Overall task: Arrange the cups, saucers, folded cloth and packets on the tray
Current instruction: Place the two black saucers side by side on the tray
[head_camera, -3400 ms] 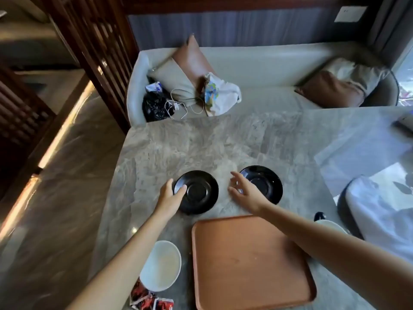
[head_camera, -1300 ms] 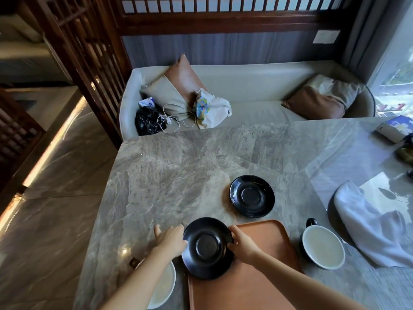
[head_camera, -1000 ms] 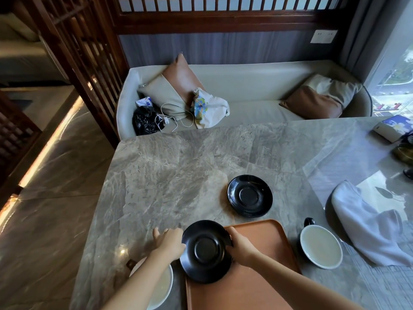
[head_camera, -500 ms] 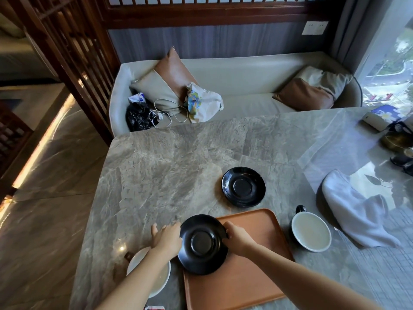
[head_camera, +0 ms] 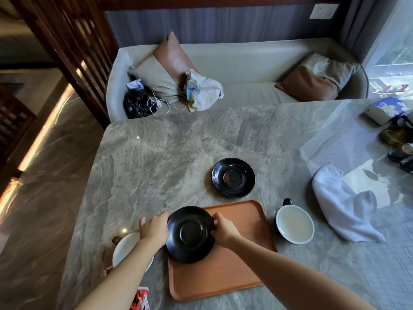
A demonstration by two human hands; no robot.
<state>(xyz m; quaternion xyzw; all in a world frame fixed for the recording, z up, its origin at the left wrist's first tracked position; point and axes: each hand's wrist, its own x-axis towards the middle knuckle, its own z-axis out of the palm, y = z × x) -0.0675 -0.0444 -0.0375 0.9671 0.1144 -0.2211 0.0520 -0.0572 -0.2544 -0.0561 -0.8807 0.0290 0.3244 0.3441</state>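
Note:
A black saucer [head_camera: 190,234] sits over the far left corner of the brown tray [head_camera: 230,269]. My left hand [head_camera: 154,229] grips its left rim and my right hand [head_camera: 224,229] grips its right rim. A second black saucer [head_camera: 233,177] lies on the marble table beyond the tray. One cup [head_camera: 294,224], white inside with a dark handle, stands right of the tray. Another white cup [head_camera: 125,249] stands left of it, partly behind my left forearm. A white cloth [head_camera: 342,204] lies crumpled at the right. Red packets [head_camera: 139,300] lie at the near edge.
The marble table [head_camera: 156,166] meets a cream sofa [head_camera: 241,63] with cushions and bags along its far side. A box and dark items [head_camera: 395,135] sit at the table's far right. The table's left edge drops to a polished floor [head_camera: 44,175].
Both hands took the left saucer from the table and brought it near, over the tray's far left corner. Over the last second it has barely shifted.

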